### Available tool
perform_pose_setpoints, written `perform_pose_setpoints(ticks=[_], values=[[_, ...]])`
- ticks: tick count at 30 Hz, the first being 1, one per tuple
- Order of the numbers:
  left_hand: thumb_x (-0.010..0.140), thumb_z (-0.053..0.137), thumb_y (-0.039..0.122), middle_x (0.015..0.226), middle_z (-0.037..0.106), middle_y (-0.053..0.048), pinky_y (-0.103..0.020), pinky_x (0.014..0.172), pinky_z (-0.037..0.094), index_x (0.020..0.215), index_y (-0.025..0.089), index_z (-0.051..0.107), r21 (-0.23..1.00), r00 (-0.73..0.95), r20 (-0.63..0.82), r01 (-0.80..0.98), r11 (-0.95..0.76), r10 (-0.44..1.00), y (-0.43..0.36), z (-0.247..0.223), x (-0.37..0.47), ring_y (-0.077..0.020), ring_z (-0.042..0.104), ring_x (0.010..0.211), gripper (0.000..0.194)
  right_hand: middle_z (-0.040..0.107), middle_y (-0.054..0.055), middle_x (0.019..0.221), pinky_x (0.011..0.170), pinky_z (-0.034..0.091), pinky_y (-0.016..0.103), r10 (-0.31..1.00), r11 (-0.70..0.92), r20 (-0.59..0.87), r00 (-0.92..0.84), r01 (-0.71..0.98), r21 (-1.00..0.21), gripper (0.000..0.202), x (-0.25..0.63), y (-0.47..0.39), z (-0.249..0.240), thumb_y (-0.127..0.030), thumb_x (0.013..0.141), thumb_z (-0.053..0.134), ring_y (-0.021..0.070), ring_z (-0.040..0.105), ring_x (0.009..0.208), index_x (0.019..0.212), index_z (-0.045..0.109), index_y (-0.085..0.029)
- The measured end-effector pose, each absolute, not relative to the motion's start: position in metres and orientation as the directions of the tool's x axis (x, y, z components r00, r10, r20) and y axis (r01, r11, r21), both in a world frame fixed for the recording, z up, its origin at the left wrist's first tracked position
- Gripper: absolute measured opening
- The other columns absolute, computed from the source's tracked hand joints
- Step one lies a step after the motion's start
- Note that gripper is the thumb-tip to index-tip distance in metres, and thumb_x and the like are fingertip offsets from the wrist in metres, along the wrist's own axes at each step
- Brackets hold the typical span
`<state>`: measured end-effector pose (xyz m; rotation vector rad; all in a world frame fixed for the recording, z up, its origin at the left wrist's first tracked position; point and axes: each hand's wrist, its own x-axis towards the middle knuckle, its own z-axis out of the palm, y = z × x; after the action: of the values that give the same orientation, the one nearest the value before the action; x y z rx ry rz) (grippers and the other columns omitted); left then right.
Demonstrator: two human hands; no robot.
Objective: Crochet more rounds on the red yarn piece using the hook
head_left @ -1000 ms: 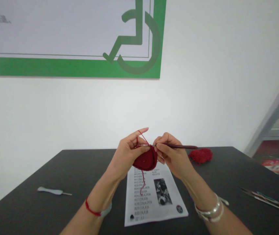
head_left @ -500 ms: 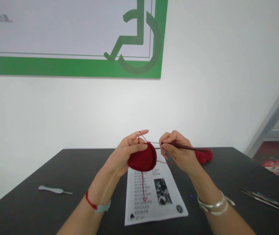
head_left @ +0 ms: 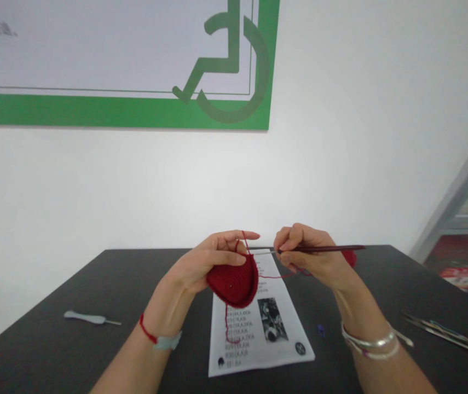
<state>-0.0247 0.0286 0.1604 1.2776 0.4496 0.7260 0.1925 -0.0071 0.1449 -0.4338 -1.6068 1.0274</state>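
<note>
A round, cupped piece of red crochet (head_left: 230, 280) is pinched at its upper edge by my left hand (head_left: 213, 254). Red yarn loops over the outstretched left index finger. My right hand (head_left: 305, 251) is closed around a crochet hook (head_left: 328, 249) with a dark red handle; its thin metal shaft reaches left to the crochet's top edge. A loose yarn tail (head_left: 227, 323) hangs below the piece. Another strand runs right beneath my right hand, towards a red yarn ball (head_left: 349, 258) mostly hidden behind that hand.
A printed pattern sheet (head_left: 254, 355) lies under my hands on the black table (head_left: 147, 273). At the left rests a grey-handled hook (head_left: 90, 318). A small purple item (head_left: 321, 330) and slim metal scissors or tweezers (head_left: 443, 331) lie to the right. A green-framed sign (head_left: 135, 112) hangs on the wall.
Both hands have come down slightly, and the right one has shifted rightwards with the hook. The crochet piece has moved down and left, its rim tilting. More of the yarn ball is now covered.
</note>
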Motion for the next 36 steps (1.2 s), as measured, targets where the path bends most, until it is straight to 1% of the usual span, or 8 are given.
perform_pose_setpoints(ticks=[8, 10, 13, 17, 20, 23, 28, 36], values=[[0.060, 0.075, 0.013, 0.070, 0.061, -0.001, -0.020, 0.052, 0.036, 0.099, 0.014, 0.070, 0.985, 0.752, 0.041, -0.142, 0.101, 0.658, 0.028, 0.161, -0.025, -0.0087, 0.052, 0.057, 0.039, 0.064, 0.000, 0.074, 0.038, 0.038, 0.017, 0.759, 0.408, 0.526, -0.383, -0.351, -0.843, 0.015, 0.193, -0.005, 0.145, -0.011, 0.073, 0.073, 0.0042, 0.050, 0.046, 0.069, 0.059, -0.016], [0.061, 0.075, 0.013, 0.069, 0.061, 0.000, -0.020, 0.052, 0.036, 0.098, 0.014, 0.070, 0.988, 0.698, 0.092, -0.155, 0.024, 0.710, 0.025, 0.162, -0.022, -0.0084, 0.052, 0.056, 0.037, 0.063, -0.001, 0.069, 0.035, 0.041, 0.017, 0.785, 0.335, 0.492, -0.376, -0.411, -0.848, 0.017, 0.187, -0.003, 0.146, -0.015, 0.074, 0.072, 0.0053, 0.049, 0.044, 0.067, 0.057, -0.016], [0.065, 0.074, 0.012, 0.064, 0.060, 0.004, -0.020, 0.055, 0.038, 0.099, 0.016, 0.067, 0.963, 0.516, 0.256, -0.210, -0.169, 0.818, 0.020, 0.163, -0.015, -0.0077, 0.053, 0.056, 0.035, 0.060, -0.003, 0.063, 0.040, 0.052, 0.021, 0.825, 0.250, 0.450, -0.342, -0.493, -0.833, 0.017, 0.173, 0.000, 0.145, -0.018, 0.075, 0.071, 0.0069, 0.048, 0.046, 0.068, 0.055, -0.017], [0.067, 0.074, 0.015, 0.065, 0.062, 0.004, -0.022, 0.057, 0.041, 0.101, 0.016, 0.064, 0.930, 0.381, 0.338, -0.275, -0.244, 0.860, 0.017, 0.160, -0.006, -0.0089, 0.055, 0.056, 0.036, 0.059, -0.004, 0.066, 0.051, 0.056, 0.022, 0.856, 0.329, 0.486, -0.178, -0.537, -0.777, 0.014, 0.156, 0.002, 0.141, -0.019, 0.077, 0.069, 0.0073, 0.052, 0.054, 0.072, 0.056, -0.019], [0.065, 0.075, 0.014, 0.064, 0.064, 0.004, -0.022, 0.058, 0.042, 0.101, 0.016, 0.065, 0.932, 0.429, 0.300, -0.323, -0.166, 0.852, 0.018, 0.159, -0.006, -0.0102, 0.059, 0.058, 0.037, 0.060, -0.003, 0.067, 0.053, 0.056, 0.022, 0.839, 0.421, 0.536, -0.095, -0.511, -0.749, 0.013, 0.153, 0.004, 0.139, -0.020, 0.076, 0.070, 0.0081, 0.054, 0.057, 0.071, 0.058, -0.019], [0.066, 0.076, 0.014, 0.065, 0.065, 0.003, -0.021, 0.056, 0.041, 0.104, 0.015, 0.066, 0.947, 0.489, 0.242, -0.307, -0.094, 0.838, 0.020, 0.159, -0.010, -0.0086, 0.057, 0.055, 0.039, 0.059, -0.004, 0.066, 0.051, 0.055, 0.023, 0.807, 0.437, 0.574, -0.142, -0.510, -0.741, 0.016, 0.159, 0.005, 0.139, -0.021, 0.076, 0.070, 0.0082, 0.052, 0.055, 0.069, 0.056, -0.019], [0.065, 0.075, 0.013, 0.066, 0.069, 0.002, -0.021, 0.054, 0.041, 0.103, 0.014, 0.064, 0.957, 0.452, 0.234, -0.265, -0.121, 0.861, 0.016, 0.164, -0.012, -0.0092, 0.059, 0.055, 0.039, 0.058, -0.004, 0.069, 0.055, 0.053, 0.026, 0.746, 0.532, 0.631, -0.214, -0.379, -0.757, 0.013, 0.173, 0.006, 0.137, -0.015, 0.077, 0.068, 0.0070, 0.052, 0.053, 0.071, 0.057, -0.019], [0.064, 0.075, 0.017, 0.062, 0.067, 0.002, -0.022, 0.051, 0.038, 0.105, 0.013, 0.061, 0.956, 0.349, 0.265, -0.215, -0.199, 0.899, 0.012, 0.165, -0.007, -0.0101, 0.056, 0.051, 0.043, 0.058, -0.002, 0.073, 0.053, 0.045, 0.025, 0.729, 0.673, 0.673, -0.128, -0.052, -0.738, 0.011, 0.171, -0.005, 0.137, -0.015, 0.080, 0.061, 0.0118, 0.059, 0.063, 0.074, 0.054, -0.021]])
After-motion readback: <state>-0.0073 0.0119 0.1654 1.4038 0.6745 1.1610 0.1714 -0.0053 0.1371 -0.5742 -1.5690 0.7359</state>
